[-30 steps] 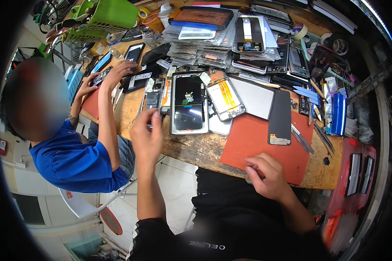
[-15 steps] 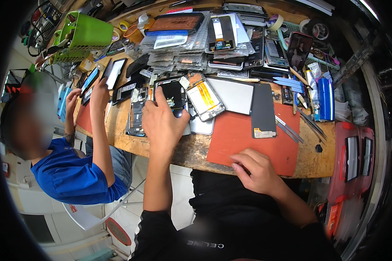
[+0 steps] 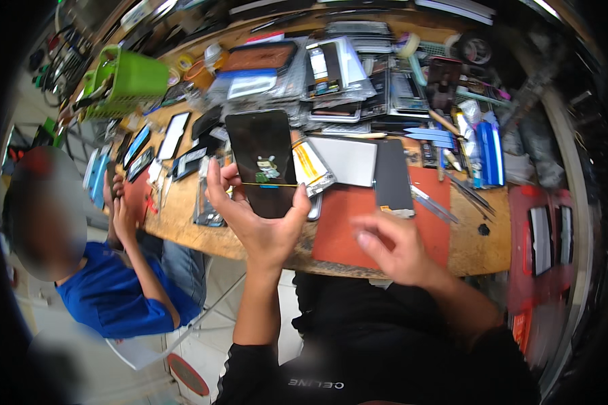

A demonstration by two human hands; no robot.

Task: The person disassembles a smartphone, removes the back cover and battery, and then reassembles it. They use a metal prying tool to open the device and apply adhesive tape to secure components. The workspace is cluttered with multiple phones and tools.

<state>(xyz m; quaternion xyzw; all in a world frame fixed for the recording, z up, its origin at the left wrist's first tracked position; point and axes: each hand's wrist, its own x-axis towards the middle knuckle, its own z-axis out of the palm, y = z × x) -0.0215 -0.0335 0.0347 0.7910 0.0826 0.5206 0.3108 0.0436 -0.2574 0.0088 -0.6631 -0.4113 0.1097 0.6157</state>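
Note:
My left hand (image 3: pixel 263 239) is closed on a black phone (image 3: pixel 257 142), gripping it by the sides in front of me; a small green-and-white graphic glows on its screen. Behind the phone lies an opened device with orange flex cables (image 3: pixel 307 158). My right hand (image 3: pixel 395 246) hovers over the red mat (image 3: pixel 338 236), its fingers loosely bent and apart, holding nothing. Just beyond it are a dark screen panel (image 3: pixel 392 172), a white panel (image 3: pixel 341 158) and steel tweezers (image 3: pixel 432 206). The picture is slightly motion-blurred.
A co-worker in a blue shirt (image 3: pixel 115 297) sits at my left, hands at the bench (image 3: pixel 189 229). Piled bagged parts (image 3: pixel 250 101) fill the back, a green basket (image 3: pixel 132 77) stands back left, and blue tools (image 3: pixel 490 155) and a red case (image 3: pixel 540 290) are at the right.
My left hand has taken hold of the phone among the parts and raised it. My right hand has moved slightly. The co-worker's hands have moved, and the view has shifted.

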